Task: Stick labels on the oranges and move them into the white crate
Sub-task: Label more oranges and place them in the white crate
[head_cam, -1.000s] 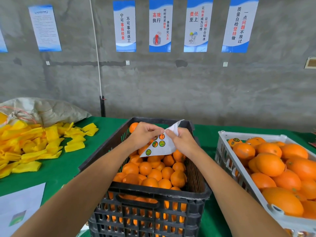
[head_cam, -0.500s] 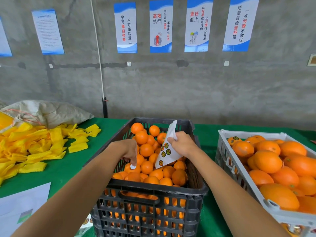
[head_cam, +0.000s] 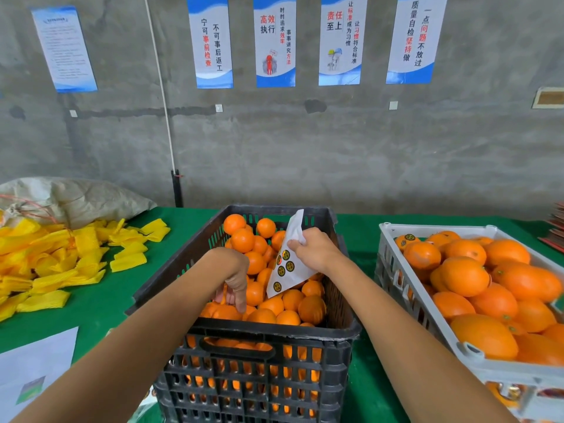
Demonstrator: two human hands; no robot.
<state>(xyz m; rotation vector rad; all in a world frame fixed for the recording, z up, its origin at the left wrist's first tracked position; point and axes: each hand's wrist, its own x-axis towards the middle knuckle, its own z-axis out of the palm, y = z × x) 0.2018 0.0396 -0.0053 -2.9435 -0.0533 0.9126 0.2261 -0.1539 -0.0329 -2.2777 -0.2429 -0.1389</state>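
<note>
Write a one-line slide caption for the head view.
Left hand reaches oranges in black crate; right hand holds label sheet above them.

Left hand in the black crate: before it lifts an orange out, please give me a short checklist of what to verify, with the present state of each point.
1. Left hand reaches the oranges in the black crate: ok, its fingers point down onto the near ones.
2. Label stuck on the touched orange: cannot tell, the fingers hide it.
3. Firm grip on that orange: cannot tell.
4. Right hand holds the label sheet: ok, pinched near its top, labels remain.
5. Room in the white crate: not ok, oranges pile up to its rim.
</note>
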